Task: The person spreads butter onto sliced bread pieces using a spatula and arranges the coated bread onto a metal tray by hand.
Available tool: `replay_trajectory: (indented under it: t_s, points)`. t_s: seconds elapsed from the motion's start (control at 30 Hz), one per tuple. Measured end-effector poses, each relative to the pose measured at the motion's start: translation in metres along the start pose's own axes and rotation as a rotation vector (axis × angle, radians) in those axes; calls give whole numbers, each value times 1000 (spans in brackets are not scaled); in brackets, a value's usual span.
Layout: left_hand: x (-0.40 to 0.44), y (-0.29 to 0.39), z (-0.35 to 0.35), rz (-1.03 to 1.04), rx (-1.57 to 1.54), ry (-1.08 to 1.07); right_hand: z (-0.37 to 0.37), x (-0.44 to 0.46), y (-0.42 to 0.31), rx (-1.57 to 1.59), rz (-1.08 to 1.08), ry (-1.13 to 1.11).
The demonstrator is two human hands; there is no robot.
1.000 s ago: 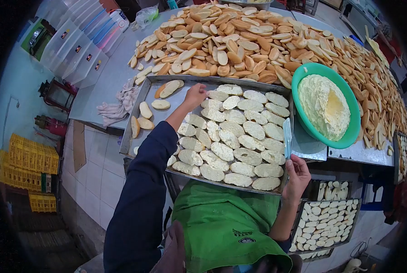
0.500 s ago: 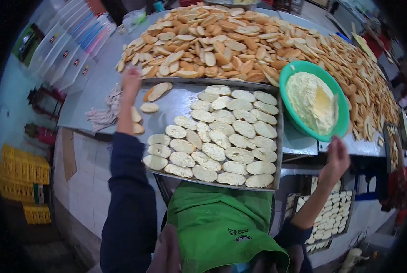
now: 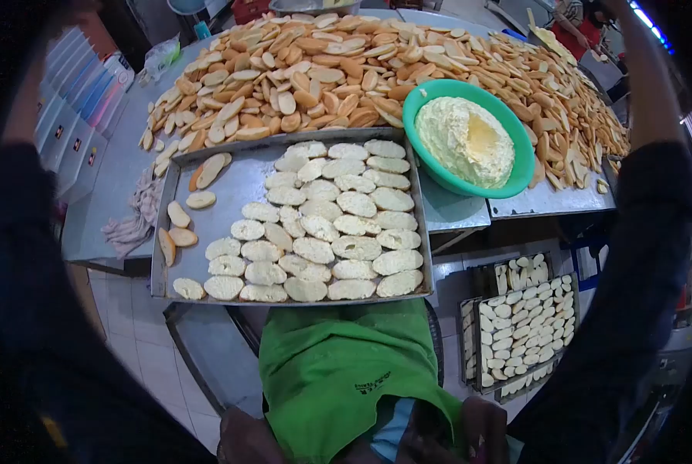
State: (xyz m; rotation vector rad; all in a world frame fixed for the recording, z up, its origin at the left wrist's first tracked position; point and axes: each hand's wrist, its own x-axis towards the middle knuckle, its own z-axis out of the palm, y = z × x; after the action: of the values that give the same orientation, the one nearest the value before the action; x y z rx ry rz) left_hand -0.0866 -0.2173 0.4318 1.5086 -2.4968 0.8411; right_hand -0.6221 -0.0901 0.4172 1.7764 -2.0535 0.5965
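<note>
Framing the scene, raised dark sleeves [image 3: 620, 255] led to hands out of view, so open or closed, I couldn't tell! Below and between those hands sat the tray [image 3: 238, 185], spread bread slices [image 3: 313, 250] filling the right hand's side, plain pieces [image 3: 209, 170] on the left hand's. Right of it stood the green bowl [image 3: 436, 172] of pale cream [image 3: 458, 127]; left, a cloth [image 3: 136, 218] lay on the desk [image 3: 83, 233].

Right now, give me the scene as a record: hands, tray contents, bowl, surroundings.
left hand: not in view; left forearm at left edge
right hand: not in view; right forearm at upper right
tray: coated slices mostly centre and right; plain slices toward the left
green bowl: by tray's upper-right corner, holding pale spread
bread pile: behind tray
cloth: left of tray
</note>
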Motion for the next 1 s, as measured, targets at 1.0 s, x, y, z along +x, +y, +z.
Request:
replay_trajectory:
  t_s: [1.0]
  points:
    - [-217, 182, 361, -438, -303, -227, 192, -169, 136, 785, 488, -800]
